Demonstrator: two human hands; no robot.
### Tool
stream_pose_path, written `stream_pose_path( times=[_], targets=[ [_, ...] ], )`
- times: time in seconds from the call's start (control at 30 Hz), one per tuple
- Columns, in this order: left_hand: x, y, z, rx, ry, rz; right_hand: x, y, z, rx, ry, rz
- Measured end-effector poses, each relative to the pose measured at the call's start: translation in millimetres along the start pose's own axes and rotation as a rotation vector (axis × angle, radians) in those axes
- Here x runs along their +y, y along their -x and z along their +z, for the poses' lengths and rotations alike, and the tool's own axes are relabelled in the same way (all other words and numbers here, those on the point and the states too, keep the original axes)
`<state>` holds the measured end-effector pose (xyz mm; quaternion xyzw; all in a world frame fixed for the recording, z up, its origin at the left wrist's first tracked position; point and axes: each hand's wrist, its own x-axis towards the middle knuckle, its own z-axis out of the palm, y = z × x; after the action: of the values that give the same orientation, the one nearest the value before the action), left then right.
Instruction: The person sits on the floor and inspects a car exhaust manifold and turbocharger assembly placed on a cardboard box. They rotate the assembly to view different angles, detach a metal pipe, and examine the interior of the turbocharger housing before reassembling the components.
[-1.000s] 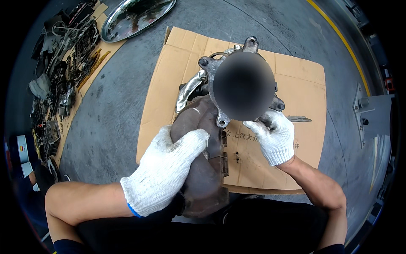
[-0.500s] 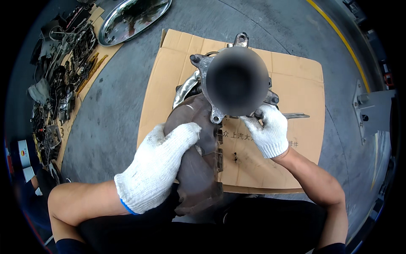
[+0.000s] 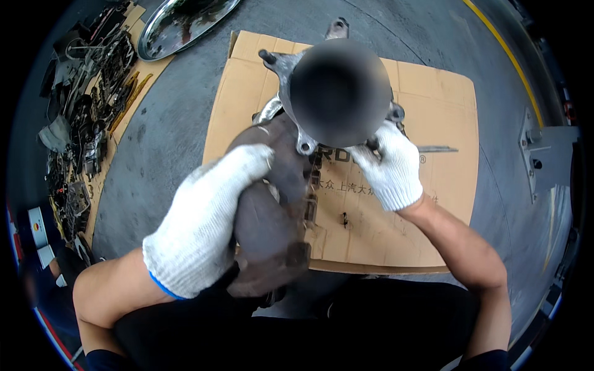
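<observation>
A rusty brown exhaust manifold (image 3: 267,216) with a grey metal flange (image 3: 286,69) is held up above a flattened cardboard box (image 3: 433,111). Bolt lugs stick out around the flange's wide round opening, whose inside is dark and blurred. My left hand (image 3: 201,216), in a white knit glove, is wrapped round the manifold's left side; its thumb lies on top. At the flange's lower right edge, the gloved fingers of my right hand (image 3: 391,164) are closed on the rim beside a lug. Some of those fingertips are hidden underneath. A shiny silver pipe (image 3: 269,110) shows behind the flange.
A thin metal strip (image 3: 438,149) lies on the cardboard to the right, and a small dark piece (image 3: 344,219) nearer me. Many greasy engine parts (image 3: 93,123) cover a board at the left. A metal tray (image 3: 179,28) with dark liquid stands far left. A grey bracket (image 3: 544,154) is at the right.
The manifold has come up closer and shifted left and away from me, tilting a little. Both hands have moved with it and kept their hold.
</observation>
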<state>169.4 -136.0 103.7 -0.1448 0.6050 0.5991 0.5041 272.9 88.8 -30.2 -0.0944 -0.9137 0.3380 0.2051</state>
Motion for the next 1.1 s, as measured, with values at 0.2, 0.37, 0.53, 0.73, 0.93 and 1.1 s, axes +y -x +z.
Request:
stream_pose_path(
  times=[0.2,0.37,0.53,0.73,0.93,1.1],
  targets=[
    [13,-5,-8,-0.156,0.152,0.01,11,-3,6,-0.113,0.048,0.07],
    [3,1,-2,-0.127,0.085,0.089,15,0,19,-0.219,0.038,0.171],
    [-7,-2,6,0.081,0.028,0.013,26,3,28,-0.202,0.051,0.071],
    [-12,-8,8,0.07,0.009,0.025,25,-6,21,-0.264,-0.046,0.171],
    [-13,-2,16,0.075,0.032,0.049,27,-3,15,-0.28,-0.027,0.155],
    [-14,-3,5,0.034,0.021,0.042,-13,-15,-24,-0.612,0.402,0.208]
  ],
)
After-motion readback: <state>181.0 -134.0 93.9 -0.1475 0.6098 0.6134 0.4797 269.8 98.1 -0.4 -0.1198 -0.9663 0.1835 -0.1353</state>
